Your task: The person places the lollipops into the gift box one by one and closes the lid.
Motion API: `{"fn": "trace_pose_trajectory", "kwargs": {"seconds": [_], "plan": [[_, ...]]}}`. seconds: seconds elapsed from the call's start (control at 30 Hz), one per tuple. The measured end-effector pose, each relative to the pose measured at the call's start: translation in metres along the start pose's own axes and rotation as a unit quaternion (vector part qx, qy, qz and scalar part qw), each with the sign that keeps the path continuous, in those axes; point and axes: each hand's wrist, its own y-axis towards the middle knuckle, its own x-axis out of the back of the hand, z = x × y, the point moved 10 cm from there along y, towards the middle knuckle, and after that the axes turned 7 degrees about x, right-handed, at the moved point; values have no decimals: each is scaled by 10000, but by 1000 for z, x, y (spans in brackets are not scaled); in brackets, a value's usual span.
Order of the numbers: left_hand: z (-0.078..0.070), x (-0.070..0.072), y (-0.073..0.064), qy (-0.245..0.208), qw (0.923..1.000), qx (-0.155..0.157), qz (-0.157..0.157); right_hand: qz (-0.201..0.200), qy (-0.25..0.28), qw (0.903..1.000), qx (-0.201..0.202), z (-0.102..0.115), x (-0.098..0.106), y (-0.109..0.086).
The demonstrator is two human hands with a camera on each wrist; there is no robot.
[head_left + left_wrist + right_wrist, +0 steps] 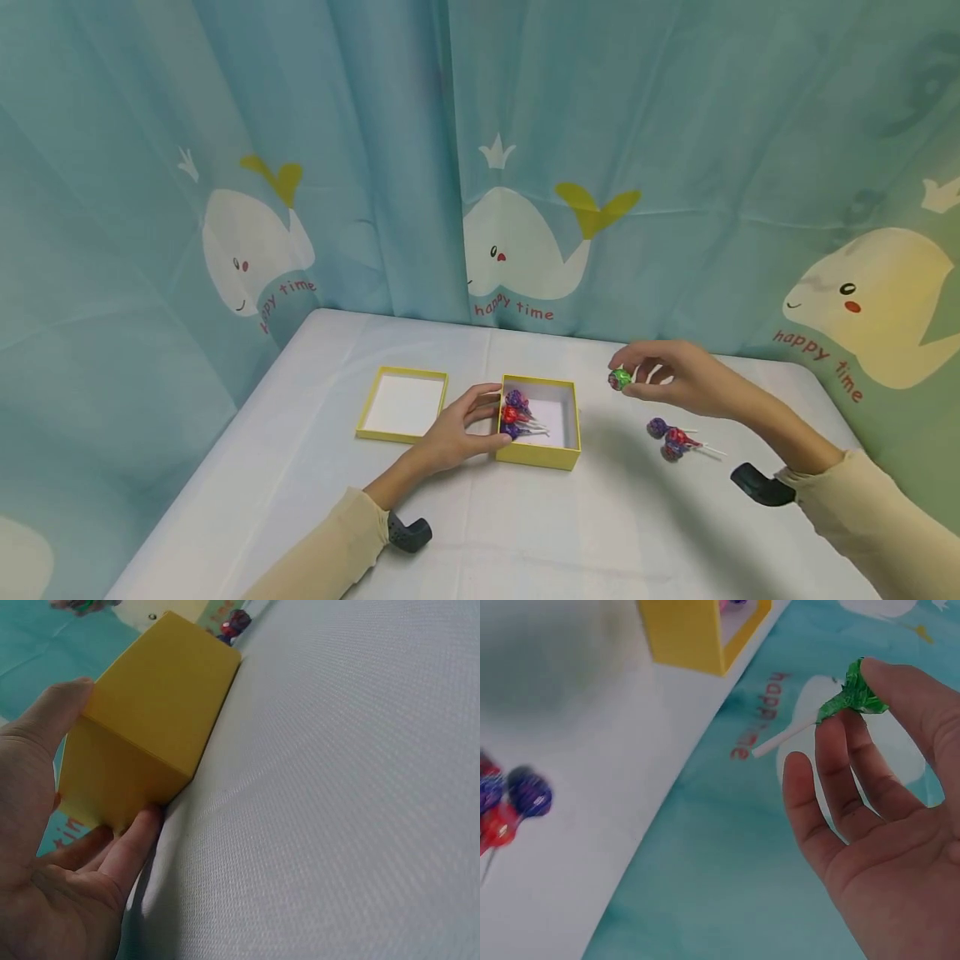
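We see the green lollipop [620, 380] pinched in the right hand [678, 379], above the counter [540, 533] toward its far edge; only the right wrist view shows its white stick [784, 738] and crumpled wrapper [853, 696]. The left hand [453, 429] clasps the yellow box [538, 456], whose candies [514, 415] we see best from the head. Loose lollipops [678, 438] lie toward the right edge.
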Motion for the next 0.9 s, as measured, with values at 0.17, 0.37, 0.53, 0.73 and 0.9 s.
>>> {"fn": "trace_pose_trajectory", "kwargs": {"seconds": [0.17,0.37,0.53,0.73,0.9], "plan": [[1,0,-1,-32,10000,10,27,190,301,9994,4,4,-11,22],[-1,0,-1,-91,9999,43,28,507,818,9953,-95,5,-30,43],[-1,0,0,-112,9999,48,9,676,863,9939,-79,3,-49,59],[-1,1,0,-94,10000,28,-6,939,975,9908,72,2,-79,72],[-1,0,1,-110,9999,-8,32,1074,986,9891,186,2,-102,79]]}}
